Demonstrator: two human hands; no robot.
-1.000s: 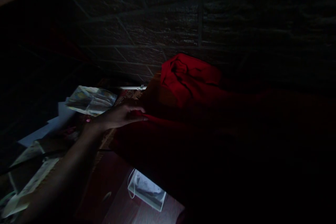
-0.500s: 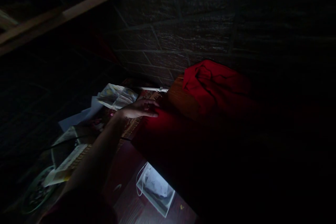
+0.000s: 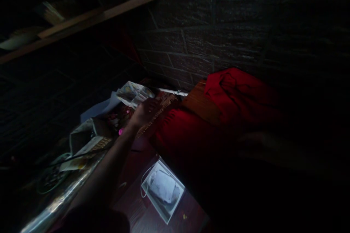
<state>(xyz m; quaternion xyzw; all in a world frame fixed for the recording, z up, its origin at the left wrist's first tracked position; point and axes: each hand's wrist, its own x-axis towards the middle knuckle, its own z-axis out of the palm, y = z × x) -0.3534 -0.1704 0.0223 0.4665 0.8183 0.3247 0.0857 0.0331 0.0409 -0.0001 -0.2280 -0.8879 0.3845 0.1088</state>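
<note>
My left hand [image 3: 145,112] reaches in from the lower left, above a patterned cloth with a tan fringe [image 3: 158,114]. Its fingers are dim and loosely bent, and I see nothing held in them. Just beyond it lies a crumpled printed paper or bag [image 3: 133,93]. To its right is gathered red cloth [image 3: 180,122], apart from the hand. A very faint shape on the right may be my right hand [image 3: 253,137]; its fingers are lost in the dark.
More red cloth [image 3: 235,89] drapes over a brown wooden panel [image 3: 205,98] by the block wall [image 3: 226,43]. A white tray [image 3: 163,189] with a cord lies in front. At left are an open box [image 3: 84,140] and a green-rimmed basket [image 3: 51,174]. A wooden shelf [image 3: 131,3] juts out above.
My left hand has left the edge of the red cloth and turned over the fringed cloth, into shadow. The view has shifted left, and the red cloth's folds show more clearly.
</note>
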